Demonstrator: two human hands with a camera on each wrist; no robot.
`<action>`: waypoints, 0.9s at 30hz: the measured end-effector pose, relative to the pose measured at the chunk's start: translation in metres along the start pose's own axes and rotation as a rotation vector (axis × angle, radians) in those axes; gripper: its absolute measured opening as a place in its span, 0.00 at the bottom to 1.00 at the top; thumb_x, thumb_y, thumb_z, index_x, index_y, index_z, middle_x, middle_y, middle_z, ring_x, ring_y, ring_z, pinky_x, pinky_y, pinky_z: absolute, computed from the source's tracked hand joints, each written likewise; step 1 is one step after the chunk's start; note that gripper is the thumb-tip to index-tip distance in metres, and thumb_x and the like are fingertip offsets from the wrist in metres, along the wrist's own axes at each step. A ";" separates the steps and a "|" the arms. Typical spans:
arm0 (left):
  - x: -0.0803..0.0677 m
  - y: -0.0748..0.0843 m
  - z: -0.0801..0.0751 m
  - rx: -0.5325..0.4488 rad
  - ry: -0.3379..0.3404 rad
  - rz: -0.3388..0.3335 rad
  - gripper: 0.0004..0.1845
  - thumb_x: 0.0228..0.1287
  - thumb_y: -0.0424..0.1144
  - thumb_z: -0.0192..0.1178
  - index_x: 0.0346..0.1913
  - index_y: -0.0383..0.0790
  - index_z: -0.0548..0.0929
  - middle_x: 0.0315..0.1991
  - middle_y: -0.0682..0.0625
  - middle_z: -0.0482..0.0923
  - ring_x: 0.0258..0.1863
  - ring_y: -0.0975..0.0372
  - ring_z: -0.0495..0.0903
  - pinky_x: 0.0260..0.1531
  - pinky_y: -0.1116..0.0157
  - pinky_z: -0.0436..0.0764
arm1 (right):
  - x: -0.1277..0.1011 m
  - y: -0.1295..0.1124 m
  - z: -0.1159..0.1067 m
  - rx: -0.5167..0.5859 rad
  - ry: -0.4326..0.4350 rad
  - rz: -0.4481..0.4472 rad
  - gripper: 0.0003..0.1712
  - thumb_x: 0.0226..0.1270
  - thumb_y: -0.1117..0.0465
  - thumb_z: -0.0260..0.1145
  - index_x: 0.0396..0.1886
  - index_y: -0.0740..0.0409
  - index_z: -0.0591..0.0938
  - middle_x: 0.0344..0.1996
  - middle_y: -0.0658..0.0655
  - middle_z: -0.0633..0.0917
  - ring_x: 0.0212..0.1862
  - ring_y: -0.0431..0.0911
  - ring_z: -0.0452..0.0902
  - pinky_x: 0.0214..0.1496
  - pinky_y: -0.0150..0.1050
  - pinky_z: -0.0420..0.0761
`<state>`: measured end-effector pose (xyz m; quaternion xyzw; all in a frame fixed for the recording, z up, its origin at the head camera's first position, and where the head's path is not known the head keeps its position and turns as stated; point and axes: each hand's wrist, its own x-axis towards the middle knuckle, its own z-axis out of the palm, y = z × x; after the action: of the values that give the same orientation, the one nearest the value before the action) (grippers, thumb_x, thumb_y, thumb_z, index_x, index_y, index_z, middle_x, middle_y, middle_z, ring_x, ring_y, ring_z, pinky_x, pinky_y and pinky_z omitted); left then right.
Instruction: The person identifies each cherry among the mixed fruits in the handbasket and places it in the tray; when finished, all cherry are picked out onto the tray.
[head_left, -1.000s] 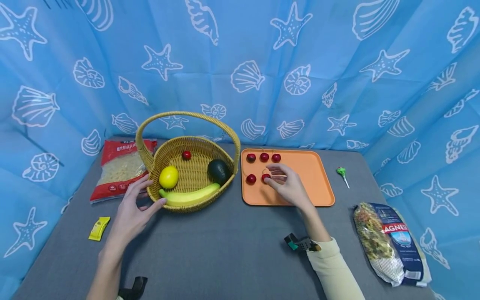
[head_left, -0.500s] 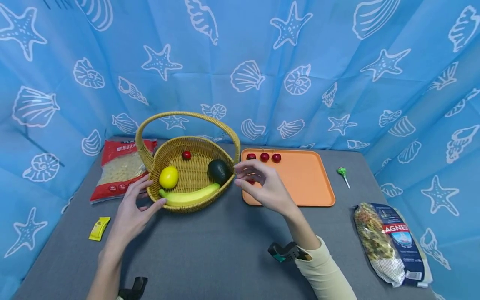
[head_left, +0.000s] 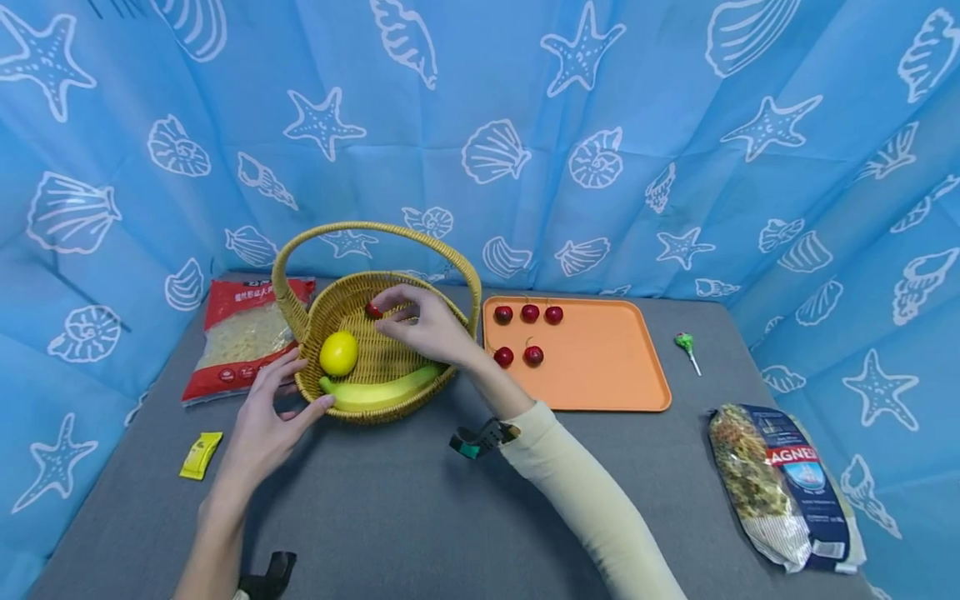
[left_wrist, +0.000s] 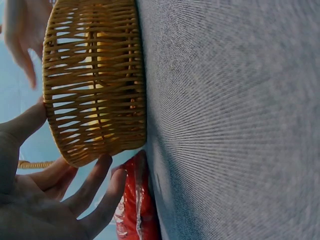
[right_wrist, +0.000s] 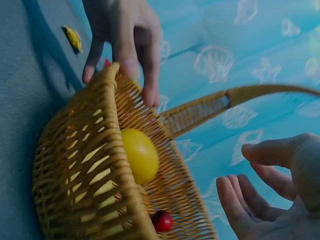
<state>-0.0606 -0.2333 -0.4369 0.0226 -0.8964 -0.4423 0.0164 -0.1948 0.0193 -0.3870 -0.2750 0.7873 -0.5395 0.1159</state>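
My right hand [head_left: 423, 323] is inside the woven wicker basket with the arched handle [head_left: 352, 412], under the handle arch. Its fingers are loosely curved and apart, and in the right wrist view they hold nothing. Just beside its fingertips lies a small red cherry [head_left: 372, 310] on the basket floor; I cannot tell if the fingers touch it. To the left of this hand, in the basket, sits a round yellow lemon [head_left: 338, 353], and below the hand, along the near wall, lies a long yellow banana [head_left: 378, 390].

My left hand [head_left: 262, 425] is at the near left side of the basket. Its fingers are spread and nearly straight, the thumb tip and fingertips resting against the outside wall, not curled around it.

To the right of my right hand an orange rectangular plastic tray [head_left: 607, 375] lies on the grey table [head_left: 420, 517], with five red cherries [head_left: 529, 313] on it, three in a far row and two nearer. Beyond my left hand lies a red bag of pale pasta [head_left: 243, 333], and left of it a small yellow sachet [head_left: 199, 455]. Far to the right are a green lollipop [head_left: 684, 344] and a dark blue bag of coloured pasta [head_left: 780, 483].
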 end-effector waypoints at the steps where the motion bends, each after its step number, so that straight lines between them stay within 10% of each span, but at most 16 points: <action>1: 0.000 0.000 0.000 -0.002 -0.001 0.000 0.40 0.75 0.51 0.70 0.81 0.37 0.67 0.83 0.33 0.59 0.70 0.36 0.72 0.62 0.33 0.85 | 0.008 0.003 0.003 -0.013 -0.001 0.020 0.18 0.78 0.61 0.71 0.63 0.59 0.84 0.62 0.61 0.87 0.60 0.56 0.87 0.60 0.36 0.89; 10: 0.000 -0.002 0.000 0.005 0.011 0.022 0.39 0.75 0.49 0.71 0.80 0.36 0.69 0.82 0.33 0.61 0.68 0.36 0.74 0.60 0.35 0.86 | 0.056 0.020 0.030 0.091 -0.048 0.275 0.32 0.82 0.62 0.65 0.79 0.67 0.69 0.75 0.74 0.73 0.61 0.68 0.86 0.69 0.60 0.86; 27: 0.000 -0.003 0.001 -0.002 0.018 0.050 0.39 0.74 0.47 0.72 0.80 0.35 0.69 0.81 0.32 0.62 0.67 0.37 0.75 0.57 0.36 0.88 | 0.067 0.028 0.062 -0.053 -0.060 0.349 0.32 0.83 0.63 0.61 0.81 0.65 0.68 0.71 0.68 0.79 0.68 0.57 0.80 0.66 0.44 0.85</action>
<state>-0.0602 -0.2346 -0.4399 0.0041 -0.8962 -0.4422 0.0355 -0.2286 -0.0591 -0.4293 -0.1532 0.8331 -0.4819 0.2241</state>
